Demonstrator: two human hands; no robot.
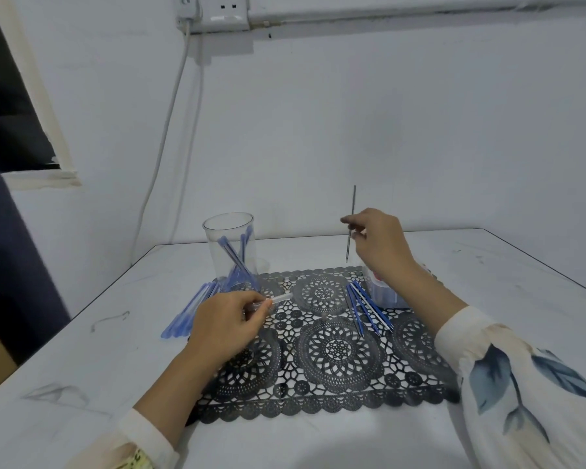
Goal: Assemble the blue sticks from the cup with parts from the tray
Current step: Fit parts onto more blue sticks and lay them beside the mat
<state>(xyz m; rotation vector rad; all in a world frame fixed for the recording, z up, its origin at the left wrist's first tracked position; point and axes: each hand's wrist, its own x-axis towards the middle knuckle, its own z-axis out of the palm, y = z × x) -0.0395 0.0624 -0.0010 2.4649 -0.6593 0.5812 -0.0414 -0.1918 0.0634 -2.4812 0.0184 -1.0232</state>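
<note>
Upright thin dark rod [352, 211] pinched in right hand [379, 242]; left hand [224, 319] grips clear plastic tube [279, 298]. Best: align rod tip with tube mouth, feed straight.

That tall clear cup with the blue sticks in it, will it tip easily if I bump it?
Probably fairly easily: the clear cup is tall, narrow and looks like thin plastic, so likely light. The few blue sticks inside lean on its wall, adding little steadying weight.

Blue sticks [233, 260] lean in cup [211, 252] (clear).
</note>
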